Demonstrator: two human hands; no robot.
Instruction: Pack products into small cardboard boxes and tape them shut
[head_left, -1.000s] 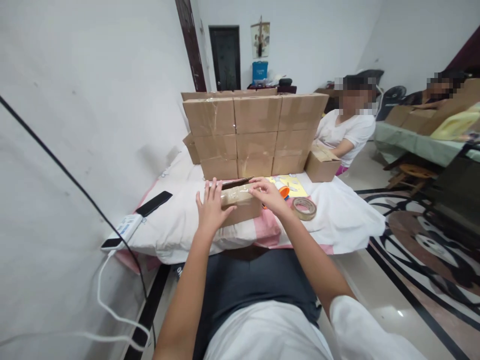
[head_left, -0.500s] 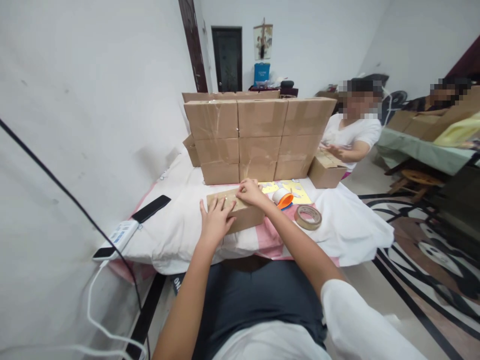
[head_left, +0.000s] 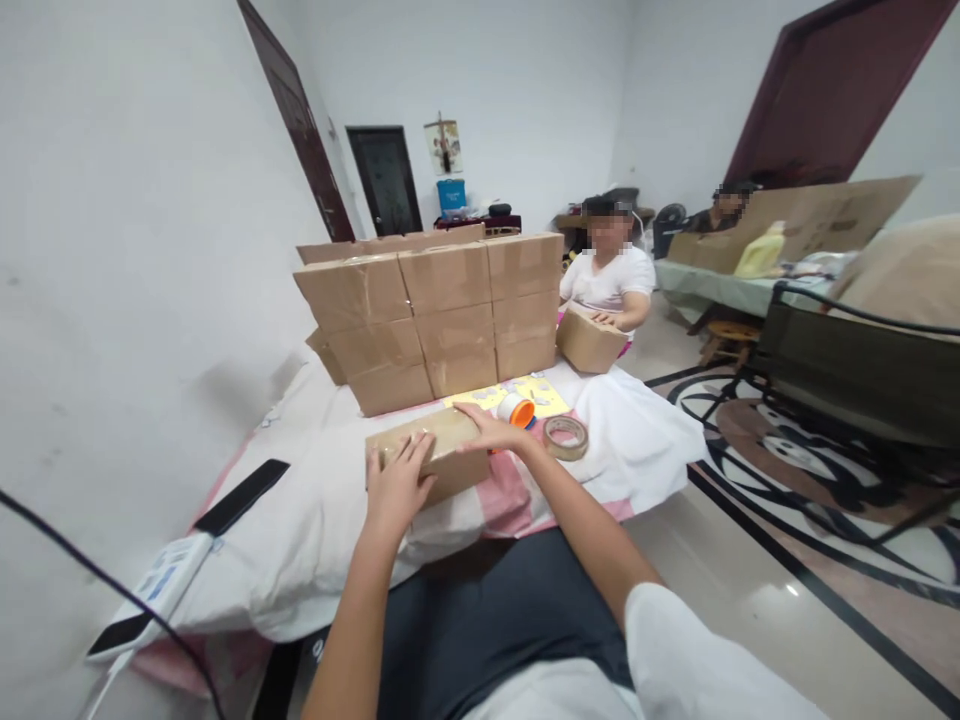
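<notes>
My right hand [head_left: 491,430] quits pinching, spreading over the right end of the cardboard box [head_left: 459,475], mid-frame; with my left hand [head_left: 395,492], 2 unclenched grips now steady its closed top.

matt brown cardboard box [head_left: 459,474], rumpled white cloth [head_left: 330,500]

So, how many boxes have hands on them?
2: the near box, under the left hand and right hand, and the far box, under the co-worker's hand. The hands of the person at the back table are hidden, so there may be more.
</notes>
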